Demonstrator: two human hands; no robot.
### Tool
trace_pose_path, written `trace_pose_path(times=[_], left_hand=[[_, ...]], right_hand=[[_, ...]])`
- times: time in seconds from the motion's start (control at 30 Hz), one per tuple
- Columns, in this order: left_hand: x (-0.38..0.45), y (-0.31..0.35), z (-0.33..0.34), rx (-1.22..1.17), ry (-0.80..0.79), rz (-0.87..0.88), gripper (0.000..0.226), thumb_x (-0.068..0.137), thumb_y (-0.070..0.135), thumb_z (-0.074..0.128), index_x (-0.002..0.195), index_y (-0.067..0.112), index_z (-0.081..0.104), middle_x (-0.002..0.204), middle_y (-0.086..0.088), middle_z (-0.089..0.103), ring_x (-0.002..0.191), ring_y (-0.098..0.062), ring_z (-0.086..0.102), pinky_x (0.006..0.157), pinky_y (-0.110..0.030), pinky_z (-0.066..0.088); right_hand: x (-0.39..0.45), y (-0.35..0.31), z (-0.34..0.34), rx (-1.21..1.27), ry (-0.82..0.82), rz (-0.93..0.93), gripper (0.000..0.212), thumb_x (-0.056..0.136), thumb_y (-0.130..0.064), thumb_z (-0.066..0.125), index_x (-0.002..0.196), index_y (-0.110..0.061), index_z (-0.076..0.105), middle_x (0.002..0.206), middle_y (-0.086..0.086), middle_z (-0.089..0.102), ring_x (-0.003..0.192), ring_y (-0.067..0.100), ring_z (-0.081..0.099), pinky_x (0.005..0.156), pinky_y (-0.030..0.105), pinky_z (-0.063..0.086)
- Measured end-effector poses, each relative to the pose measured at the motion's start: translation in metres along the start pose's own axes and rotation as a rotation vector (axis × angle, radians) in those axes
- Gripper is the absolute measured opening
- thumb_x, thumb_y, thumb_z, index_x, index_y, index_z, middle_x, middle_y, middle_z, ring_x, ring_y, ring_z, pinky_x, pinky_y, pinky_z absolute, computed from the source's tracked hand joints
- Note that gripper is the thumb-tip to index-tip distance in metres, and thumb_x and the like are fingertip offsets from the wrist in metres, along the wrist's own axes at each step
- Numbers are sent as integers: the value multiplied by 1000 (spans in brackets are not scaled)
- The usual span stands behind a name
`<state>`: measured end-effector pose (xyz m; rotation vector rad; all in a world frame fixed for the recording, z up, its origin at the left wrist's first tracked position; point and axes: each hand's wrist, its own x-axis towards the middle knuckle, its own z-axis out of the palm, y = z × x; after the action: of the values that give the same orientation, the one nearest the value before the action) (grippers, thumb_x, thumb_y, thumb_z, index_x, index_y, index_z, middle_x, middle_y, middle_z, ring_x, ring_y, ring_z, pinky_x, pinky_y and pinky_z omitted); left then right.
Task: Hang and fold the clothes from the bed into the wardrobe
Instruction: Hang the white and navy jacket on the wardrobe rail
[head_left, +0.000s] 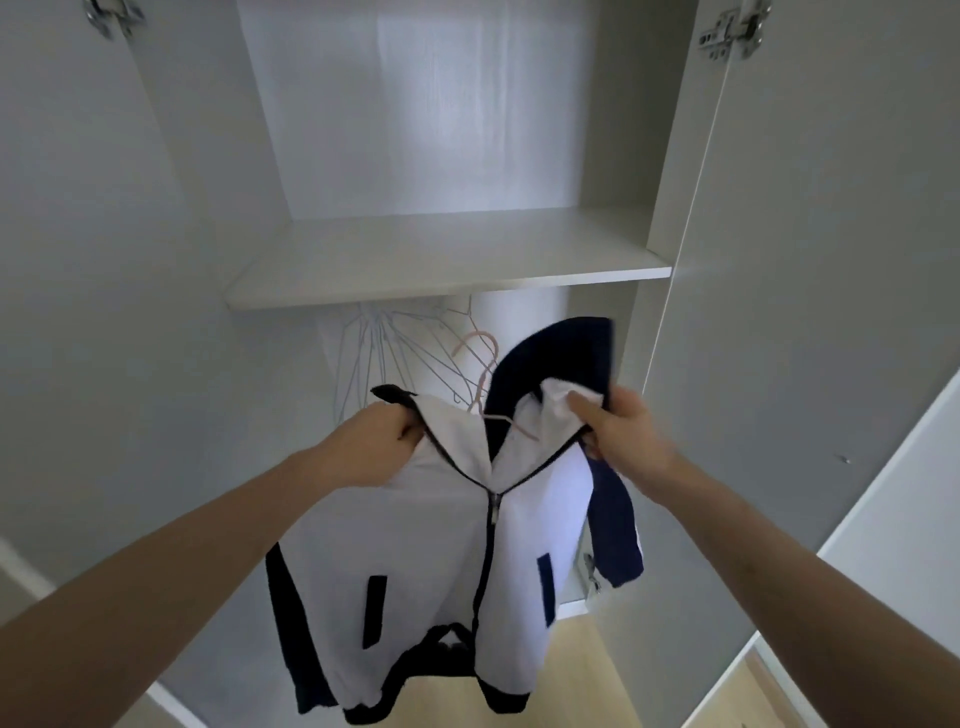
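Both hands are gripping a white zip-up hooded jacket with navy sleeves (431, 525) below the white wardrobe shelf's front edge (447, 288): left hand (376, 441) pinching its shoulder, right hand (618, 431) clutching its hood, seemingly on a pale pink hanger (511, 423).

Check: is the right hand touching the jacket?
Touching. In the head view the right hand pinches the jacket at its collar beside the hood, fingers curled round the white fabric with no gap.

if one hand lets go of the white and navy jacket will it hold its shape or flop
Likely flop: the jacket already sags between the left hand and right hand. It may slide off the pink hanger, apparently only partly seated. It looks light.
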<state>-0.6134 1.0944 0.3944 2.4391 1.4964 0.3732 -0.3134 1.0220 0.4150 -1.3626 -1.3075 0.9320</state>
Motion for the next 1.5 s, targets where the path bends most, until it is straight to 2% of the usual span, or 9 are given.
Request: trace_pose_path(times=[0.17, 0.37, 0.47, 0.53, 0.6, 0.9, 1.03, 1.17, 1.5], left_hand=[[-7, 9, 5, -282, 91, -5, 39, 95, 18, 48, 58, 11, 41, 49, 9, 46, 48, -4, 39, 52, -30, 30], [-19, -2, 4, -468, 119, -17, 32, 99, 34, 52, 83, 8, 63, 66, -11, 58, 58, -11, 46, 60, -34, 39], [-18, 4, -2, -477, 98, 85, 22, 102, 25, 53, 90, 30, 71, 83, 3, 73, 77, -20, 67, 74, -36, 53], [-16, 7, -5, -460, 109, 113, 23, 102, 27, 51, 90, 25, 71, 83, 1, 73, 81, -31, 67, 76, -44, 55], [-12, 6, -7, -438, 123, 109, 27, 103, 30, 50, 85, 22, 69, 77, 0, 71, 73, -30, 65, 69, -45, 53], [26, 20, 19, -20, -106, 4, 22, 83, 19, 41, 63, 9, 44, 69, -5, 55, 66, -26, 56, 59, -37, 43], [37, 16, 27, -17, -129, 62, 31, 100, 30, 50, 127, 27, 64, 130, 7, 58, 118, -16, 55, 103, -38, 47], [50, 17, 30, -67, -149, 64, 41, 102, 26, 54, 142, 35, 53, 140, 9, 51, 126, -14, 50, 109, -32, 40], [134, 57, -20, -129, 247, 237, 25, 89, 17, 67, 109, 31, 70, 114, 12, 61, 104, -10, 61, 88, -34, 51]], right_hand=[[-19, -2, 22, -600, -606, -101, 26, 89, -52, 73, 114, -51, 67, 95, -17, 68, 83, 7, 67, 79, 22, 57], [-1, 28, -20, -614, -15, -302, 37, 84, -38, 82, 117, -38, 65, 115, -25, 59, 102, -1, 57, 91, 23, 47], [6, 53, -30, -802, -52, -230, 40, 93, -41, 69, 131, -43, 57, 116, -29, 53, 108, 7, 52, 97, 31, 43], [5, 59, -30, -771, -97, -143, 12, 99, -37, 60, 96, -48, 62, 80, -27, 61, 75, 8, 59, 72, 27, 46], [7, 65, -30, -677, -99, -119, 25, 103, -32, 54, 79, -34, 60, 59, -12, 56, 53, 10, 49, 57, 26, 39], [-7, 74, -18, -488, -101, 55, 34, 98, -21, 61, 67, -11, 52, 56, -6, 38, 55, 13, 34, 61, 31, 28], [-18, 88, -37, -487, -16, 142, 49, 94, -25, 65, 53, -23, 38, 54, -5, 32, 54, 15, 29, 60, 32, 23], [-31, 103, -65, -450, 120, 246, 51, 93, -24, 65, 55, -21, 31, 54, -4, 28, 54, 16, 26, 59, 32, 21], [-7, 120, -86, -405, 396, 339, 39, 93, -23, 59, 60, -17, 39, 51, -3, 33, 53, 20, 34, 58, 32, 26]])
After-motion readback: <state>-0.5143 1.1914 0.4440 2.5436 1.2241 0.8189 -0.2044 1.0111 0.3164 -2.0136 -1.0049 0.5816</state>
